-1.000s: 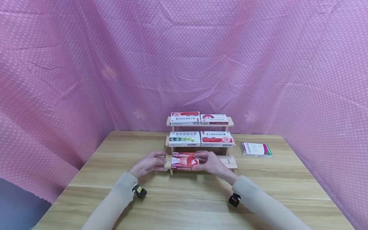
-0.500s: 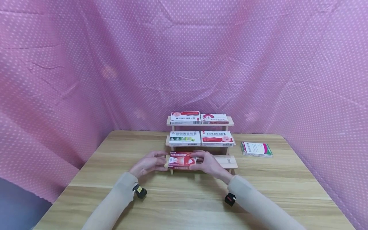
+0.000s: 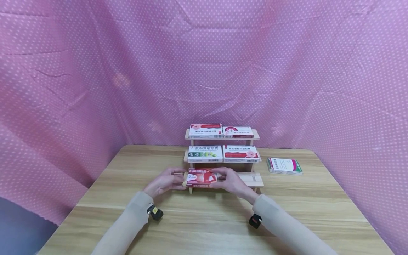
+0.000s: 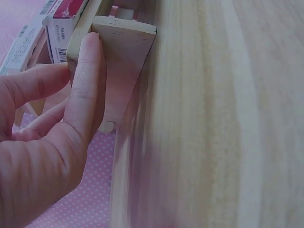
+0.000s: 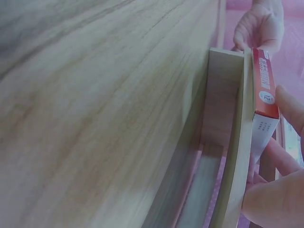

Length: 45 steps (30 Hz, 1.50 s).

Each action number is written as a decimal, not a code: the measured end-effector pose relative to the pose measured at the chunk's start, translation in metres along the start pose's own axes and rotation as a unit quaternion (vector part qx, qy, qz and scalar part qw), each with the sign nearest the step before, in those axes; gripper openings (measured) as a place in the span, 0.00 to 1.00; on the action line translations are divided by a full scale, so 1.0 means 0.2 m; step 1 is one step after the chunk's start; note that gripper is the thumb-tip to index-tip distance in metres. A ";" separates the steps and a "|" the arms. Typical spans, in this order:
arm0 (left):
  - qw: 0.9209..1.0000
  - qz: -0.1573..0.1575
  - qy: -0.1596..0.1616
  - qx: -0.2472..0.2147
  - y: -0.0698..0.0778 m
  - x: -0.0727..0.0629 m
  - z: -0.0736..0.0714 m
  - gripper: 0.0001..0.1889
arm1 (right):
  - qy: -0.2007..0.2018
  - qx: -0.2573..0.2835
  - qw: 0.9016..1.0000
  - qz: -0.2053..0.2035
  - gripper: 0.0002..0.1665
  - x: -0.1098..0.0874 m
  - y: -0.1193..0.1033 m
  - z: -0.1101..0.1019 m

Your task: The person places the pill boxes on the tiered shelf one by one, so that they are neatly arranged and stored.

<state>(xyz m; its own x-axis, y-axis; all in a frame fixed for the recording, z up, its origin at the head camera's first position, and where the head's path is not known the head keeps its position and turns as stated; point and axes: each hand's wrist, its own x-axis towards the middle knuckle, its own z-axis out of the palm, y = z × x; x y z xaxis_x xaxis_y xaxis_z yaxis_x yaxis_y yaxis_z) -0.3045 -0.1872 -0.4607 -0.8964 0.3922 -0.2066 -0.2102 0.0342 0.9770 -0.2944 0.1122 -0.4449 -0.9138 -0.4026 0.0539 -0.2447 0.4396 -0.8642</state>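
A red medicine box (image 3: pixel 200 177) lies flat on the left part of the lowest step of a wooden three-tier stand (image 3: pixel 253 179). My right hand (image 3: pixel 232 182) grips the box by its right end, thumb in front and fingers behind. In the right wrist view, the white end flap of the red medicine box (image 5: pixel 264 128) sits between the fingers. My left hand (image 3: pixel 163 182) is at the left end of the same step. Seen from the left wrist, my left hand (image 4: pixel 52 128) pinches the board's end with thumb and fingers; part of the grip is hidden.
On the middle step are a green-and-white box (image 3: pixel 205 153) and a red-and-white box (image 3: pixel 241 154). Two more boxes, left (image 3: pixel 205 130) and right (image 3: pixel 237 132), lie on top. Another medicine box (image 3: pixel 284 165) lies on the table (image 3: pixel 204 226) to the right. Pink curtain (image 3: pixel 204 71) hangs behind.
The red medicine box and my right hand shifted a little to the left, up to the step's left end, then stayed there. My left hand has kept its place.
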 end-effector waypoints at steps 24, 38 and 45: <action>1.000 0.001 0.002 -0.004 -0.01 -0.01 0.04 0.33 | 0.006 0.052 0.999 -0.002 0.19 -0.14 0.17 -0.27; 1.000 0.003 0.014 -0.003 -0.02 -0.05 0.06 0.32 | -0.077 0.023 0.996 -0.041 0.18 -0.22 0.29 -0.54; 1.000 0.004 0.012 -0.007 -0.02 -0.05 0.07 0.33 | -0.088 0.030 0.995 -0.024 0.19 -0.25 0.38 -0.72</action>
<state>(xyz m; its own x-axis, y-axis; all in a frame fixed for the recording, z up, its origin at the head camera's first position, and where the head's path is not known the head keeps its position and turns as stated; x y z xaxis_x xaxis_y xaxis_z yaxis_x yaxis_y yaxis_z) -0.2898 -0.1791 -0.4618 -0.9072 0.3702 -0.1998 -0.2080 0.0181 0.9780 -0.3146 0.2821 -0.4418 -0.8294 -0.5586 0.0129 -0.2631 0.3700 -0.8910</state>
